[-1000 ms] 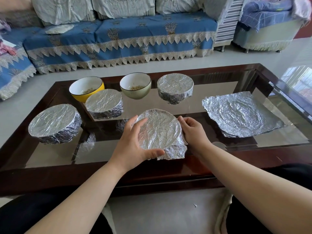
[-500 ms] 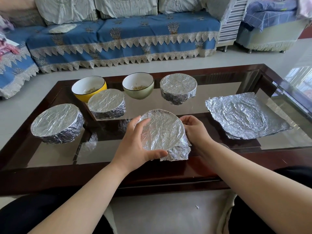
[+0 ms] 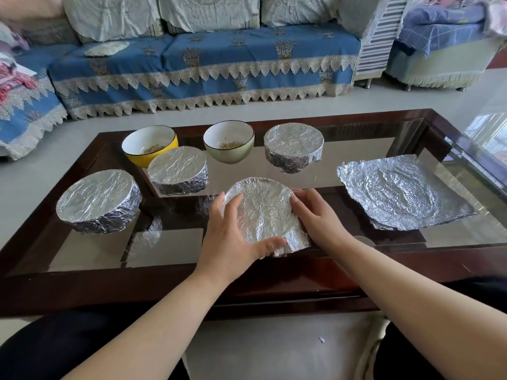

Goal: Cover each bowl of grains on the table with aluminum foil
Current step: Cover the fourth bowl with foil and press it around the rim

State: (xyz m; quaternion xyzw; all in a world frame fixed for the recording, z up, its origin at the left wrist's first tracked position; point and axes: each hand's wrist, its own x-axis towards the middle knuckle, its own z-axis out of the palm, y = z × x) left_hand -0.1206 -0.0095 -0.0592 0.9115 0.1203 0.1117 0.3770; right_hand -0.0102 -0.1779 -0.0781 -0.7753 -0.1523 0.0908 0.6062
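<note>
Since a second ago the right hand (image 3: 318, 218) has slid nearer along the round foil-wrapped bowl (image 3: 263, 208) on the glass worktop (image 3: 356, 149), curling against its side while the left hand (image 3: 233, 237) cups the opposite side, with a crinkled loose foil sheet (image 3: 403, 192) well right of the right hand.

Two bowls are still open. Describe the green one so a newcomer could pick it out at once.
On the glass-topped coffee table, look along the far row nearest the blue sofa. The green bowl stands mid-row, between the yellow bowl and a foil-wrapped bowl. It alone is pale green outside, white inside, with grains showing.
</note>
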